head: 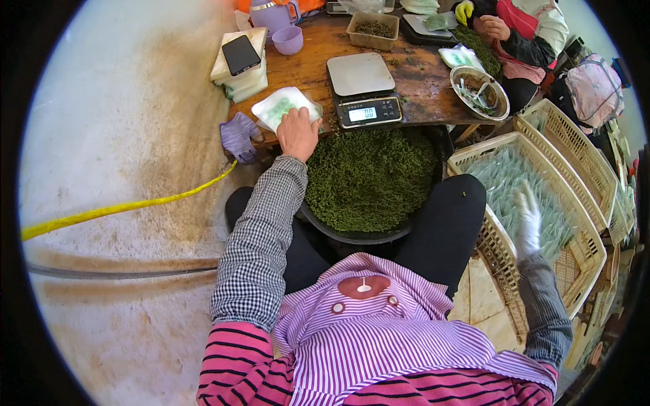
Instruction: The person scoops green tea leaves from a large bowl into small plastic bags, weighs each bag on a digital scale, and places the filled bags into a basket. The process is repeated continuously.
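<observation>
My left hand (299, 133), bare, rests its fingertips on the near right corner of a stack of clear plastic bags with green print (279, 105). Whether it pinches a bag is unclear. Off to the right, my right hand (529, 223) wears a white glove, fingers extended and nothing visible in it. It is over a plastic crate (584, 276) of filled clear bags (500, 177). Between my knees stands a black tub (350, 236) heaped with small green sprigs (373, 177). A digital scale (361, 76) with a bare plate sits beyond the tub.
On the wooden table (315, 56) are a phone (241, 55) on stacked bags, a purple cup (288, 40), a jug (274, 18), a tub (373, 31) and a metal bowl (480, 94). A purple glove (239, 138) hangs by a yellow hose (132, 205). A co-worker's hands (495, 28) are far right.
</observation>
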`<state>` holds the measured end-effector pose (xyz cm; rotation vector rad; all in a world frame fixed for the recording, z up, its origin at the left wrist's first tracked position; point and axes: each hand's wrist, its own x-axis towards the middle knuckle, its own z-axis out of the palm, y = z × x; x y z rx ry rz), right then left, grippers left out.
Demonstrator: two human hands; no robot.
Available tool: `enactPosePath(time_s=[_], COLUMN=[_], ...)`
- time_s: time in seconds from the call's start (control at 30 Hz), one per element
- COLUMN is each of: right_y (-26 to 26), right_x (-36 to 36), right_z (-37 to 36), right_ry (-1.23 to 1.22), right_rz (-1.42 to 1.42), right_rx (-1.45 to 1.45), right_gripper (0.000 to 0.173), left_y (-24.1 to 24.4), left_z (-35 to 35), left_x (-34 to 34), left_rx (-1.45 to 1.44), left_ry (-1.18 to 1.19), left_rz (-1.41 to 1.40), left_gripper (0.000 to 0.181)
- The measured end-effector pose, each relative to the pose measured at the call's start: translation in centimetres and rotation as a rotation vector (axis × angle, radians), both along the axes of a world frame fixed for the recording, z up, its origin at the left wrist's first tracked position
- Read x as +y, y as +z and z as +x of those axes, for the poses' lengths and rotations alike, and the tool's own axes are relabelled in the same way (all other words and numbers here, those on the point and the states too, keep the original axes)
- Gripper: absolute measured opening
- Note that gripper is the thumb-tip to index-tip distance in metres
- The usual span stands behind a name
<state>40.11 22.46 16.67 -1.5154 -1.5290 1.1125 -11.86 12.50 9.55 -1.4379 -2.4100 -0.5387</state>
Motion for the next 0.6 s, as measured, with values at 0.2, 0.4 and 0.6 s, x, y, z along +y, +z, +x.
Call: enactPosePath(time_s=[0.2, 0.4, 0.6], right_y=[-1.4, -0.5, -7.7], right_x=[-3.6, -7.8, -11.0], right_z=[-13.2, -22.9, -26.5], right_ry=[0.416, 0.618, 0.611], right_rz=[0.011, -0.091, -0.454], right_rx=[0.170, 0.312, 0.344], right_gripper=[0.044, 0.042, 0.033], left_y=[-0.7, 5.6, 0.6], left_z=[-1.7, 4.9, 12.8], left_x=[0.1, -4.2, -10.1], left_rx=[-0.021, -0.213, -0.564], left_ry=[-0.082, -0.243, -0.329], left_rz=[-0.065, 0.324, 0.284], left_gripper=[0.020, 0.020, 0.007])
